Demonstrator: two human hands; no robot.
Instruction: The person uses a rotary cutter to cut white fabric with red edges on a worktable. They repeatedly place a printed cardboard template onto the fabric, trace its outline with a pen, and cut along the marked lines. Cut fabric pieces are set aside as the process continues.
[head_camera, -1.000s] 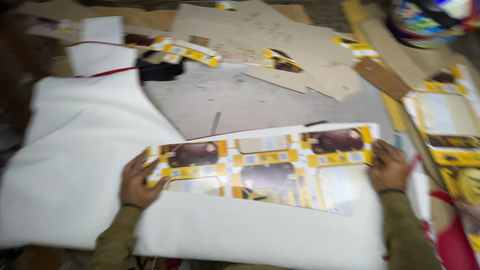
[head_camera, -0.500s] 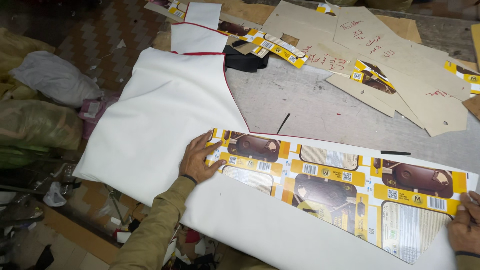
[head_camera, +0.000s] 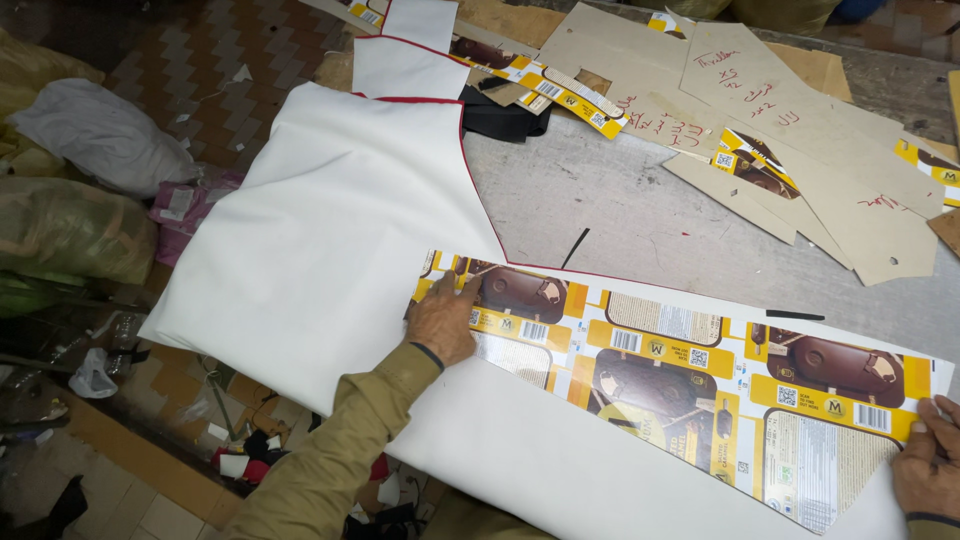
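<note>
A long printed cardboard template (head_camera: 690, 385), yellow and brown with pictures of ice-cream bars, lies flat on a large white fabric sheet (head_camera: 330, 240). My left hand (head_camera: 442, 320) presses down on the template's left end, fingers spread over it. My right hand (head_camera: 928, 462) rests on the template's right end at the frame's right edge, partly cut off. The fabric covers the near part of the grey worktable (head_camera: 640, 215) and hangs over its left edge. A thin red line runs along the fabric's cut edge.
Several brown cardboard pattern pieces (head_camera: 800, 130) with handwriting lie at the back right, with printed strips (head_camera: 560, 90) among them. A black cloth scrap (head_camera: 500, 115) sits near the back. Bags and bundles (head_camera: 90, 200) and scraps litter the tiled floor at left.
The view has swung left and down. The template now sits further right in view, both hands still pressing on its ends.
</note>
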